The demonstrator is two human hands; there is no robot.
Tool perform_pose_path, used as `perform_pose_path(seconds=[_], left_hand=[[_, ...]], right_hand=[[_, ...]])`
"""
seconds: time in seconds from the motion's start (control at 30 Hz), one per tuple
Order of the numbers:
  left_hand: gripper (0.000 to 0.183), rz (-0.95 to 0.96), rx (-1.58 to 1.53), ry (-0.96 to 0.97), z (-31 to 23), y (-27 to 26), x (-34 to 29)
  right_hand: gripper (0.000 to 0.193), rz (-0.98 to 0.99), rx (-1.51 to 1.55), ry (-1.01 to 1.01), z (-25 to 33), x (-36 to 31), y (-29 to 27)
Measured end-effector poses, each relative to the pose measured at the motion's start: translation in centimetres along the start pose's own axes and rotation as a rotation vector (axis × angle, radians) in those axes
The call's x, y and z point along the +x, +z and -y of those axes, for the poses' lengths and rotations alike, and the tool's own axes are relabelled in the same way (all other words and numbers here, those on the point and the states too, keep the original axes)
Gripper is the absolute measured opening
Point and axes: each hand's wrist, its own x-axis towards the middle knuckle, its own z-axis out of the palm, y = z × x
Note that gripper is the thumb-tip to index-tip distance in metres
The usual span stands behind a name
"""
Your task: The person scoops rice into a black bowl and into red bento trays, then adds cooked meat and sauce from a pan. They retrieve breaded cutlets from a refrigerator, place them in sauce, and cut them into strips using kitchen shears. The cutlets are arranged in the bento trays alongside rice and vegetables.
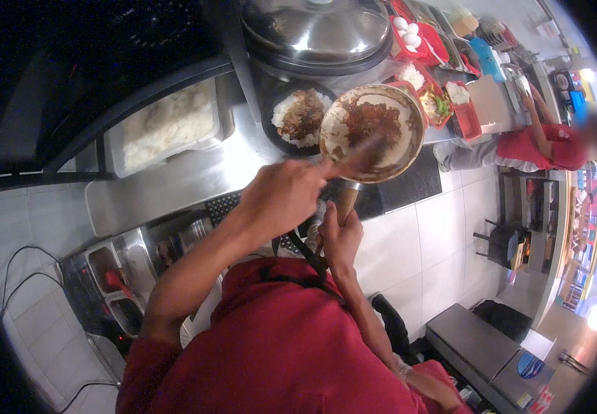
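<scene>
My left hand (284,196) is closed around a blurred brown utensil (367,155), apparently a wooden spatula, which reaches into the frying pan (414,155). Reddish-brown minced food (371,121) lies in the pan's light, sauce-smeared interior. Below it, my right hand (340,240) grips the pan's wooden handle (348,200) and holds the pan up, tilted, beside a black bowl (269,124). That bowl holds white rice (288,110) partly covered with brown sauced food (305,117). The pan hides what is directly beneath it.
A large lidded metal pot (319,34) stands behind the bowl. Red food trays (469,121) and eggs (409,34) sit further right. At left is a tub of rice (167,127); sauce containers (105,265) lie below. A person in red (560,145) works at the far right.
</scene>
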Motion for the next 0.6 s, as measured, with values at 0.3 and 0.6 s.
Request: perform_pose_path(seconds=[0.3, 0.6], left_hand=[[0.031, 0.47, -0.085, 0.083, 3.2, -3.6, 4.5], [0.027, 0.742, 0.007, -0.117, 4.1, -4.1, 7.2]], right_hand=[[0.026, 0.067, -0.007, -0.082, -2.0, 0.2, -1.3], [0.026, 0.144, 0.097, 0.031, -2.5, -0.4, -1.7]])
